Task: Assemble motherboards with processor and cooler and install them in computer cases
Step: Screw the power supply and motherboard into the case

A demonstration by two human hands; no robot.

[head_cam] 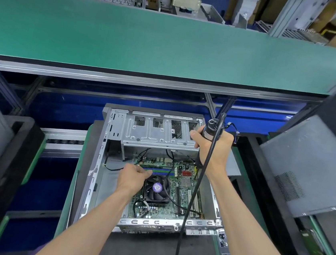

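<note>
Open computer case [153, 223] lies flat on the bench [149, 251], long axis running away from the person, drive cage at the far end. Motherboard [185, 189] sits inside with its cooler [156, 188] facing up. Right hand [213, 146] grips an electric screwdriver [209, 132] upright, bit down at the board's far right. Left hand [133, 178] rests by the RAM slots, fingers curled; can't tell if it holds anything.

We see a green motherboard [179, 189] inside a silver-grey computer case [158, 132], its memory slots [156, 170] striped blue and green, with a small red connector block [186, 173] near them. Our cooler fan [156, 189] is black with a purple round label at its hub. The screwdriver [209, 132] is black, and so is its cable [195, 193]. The conveyor belt [151, 41] above is plain teal green, edged with a silver rail. Blue panels [71, 103] sit below it. The grey case [309, 164] at right carries a dotted mesh patch
</note>
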